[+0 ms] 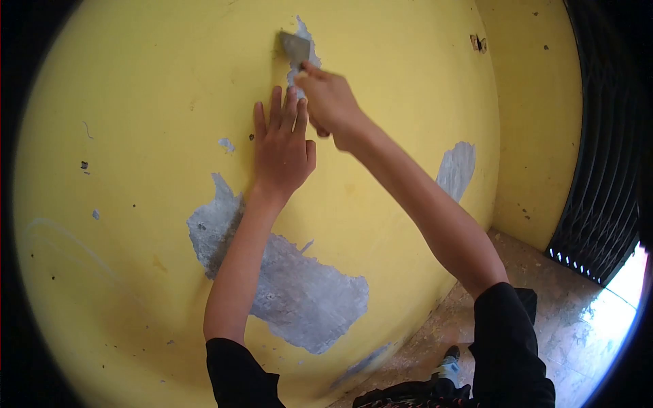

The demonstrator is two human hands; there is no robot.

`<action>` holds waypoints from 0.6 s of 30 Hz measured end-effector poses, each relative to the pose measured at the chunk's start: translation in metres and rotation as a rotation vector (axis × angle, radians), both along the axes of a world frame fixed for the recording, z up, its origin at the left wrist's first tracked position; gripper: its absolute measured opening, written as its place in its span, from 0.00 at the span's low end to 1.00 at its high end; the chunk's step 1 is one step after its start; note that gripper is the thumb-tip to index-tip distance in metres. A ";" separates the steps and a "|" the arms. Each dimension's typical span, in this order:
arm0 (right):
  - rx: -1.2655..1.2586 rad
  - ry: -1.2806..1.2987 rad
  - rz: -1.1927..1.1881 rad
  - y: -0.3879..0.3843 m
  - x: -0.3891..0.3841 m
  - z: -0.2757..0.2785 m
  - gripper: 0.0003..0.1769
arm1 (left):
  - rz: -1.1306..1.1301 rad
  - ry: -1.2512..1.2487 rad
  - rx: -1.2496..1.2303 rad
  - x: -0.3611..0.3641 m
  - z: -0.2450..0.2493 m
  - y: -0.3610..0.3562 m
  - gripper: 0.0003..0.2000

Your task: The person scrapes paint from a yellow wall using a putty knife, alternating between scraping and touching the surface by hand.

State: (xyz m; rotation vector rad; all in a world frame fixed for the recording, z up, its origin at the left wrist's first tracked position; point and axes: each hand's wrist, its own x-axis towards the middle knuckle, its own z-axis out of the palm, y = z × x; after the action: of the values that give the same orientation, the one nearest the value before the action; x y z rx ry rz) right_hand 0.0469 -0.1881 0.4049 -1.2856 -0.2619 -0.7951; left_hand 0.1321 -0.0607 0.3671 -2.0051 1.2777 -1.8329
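Note:
My right hand [331, 102] is closed round the handle of a scraper [295, 47], whose flat metal blade lies at a bare grey strip [313, 51] high on the yellow wall [163, 102]. Most of the handle is hidden in the fist. Just below and left of it, my left hand [282, 149] rests flat against the paint with its fingers stretched upward, holding nothing. Behind my left forearm spreads a large grey patch [306, 292] with ragged paint edges.
Another grey patch [457, 170] shows to the right. Past the corner stands a dark folding metal gate [598, 149], and a broken hole [479, 43] sits near the corner. The tiled floor [544, 326] has debris on it; a shoe [452, 352] shows below.

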 end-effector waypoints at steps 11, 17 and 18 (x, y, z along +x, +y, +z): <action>-0.418 0.127 -0.308 -0.099 -0.024 -0.057 0.32 | -0.042 0.147 0.073 -0.021 -0.039 0.013 0.32; -0.563 0.091 -0.363 -0.139 -0.033 -0.067 0.24 | -0.124 0.237 0.198 -0.047 -0.053 0.016 0.34; -0.562 0.068 -0.344 -0.143 -0.036 -0.060 0.23 | -0.115 0.247 0.195 -0.051 -0.047 0.014 0.34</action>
State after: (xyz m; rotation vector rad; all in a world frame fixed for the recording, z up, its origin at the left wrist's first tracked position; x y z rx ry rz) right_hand 0.0105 -0.3314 0.3452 -1.9187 -0.2183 -1.0068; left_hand 0.0814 -0.0467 0.3196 -2.1389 1.6009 -1.4698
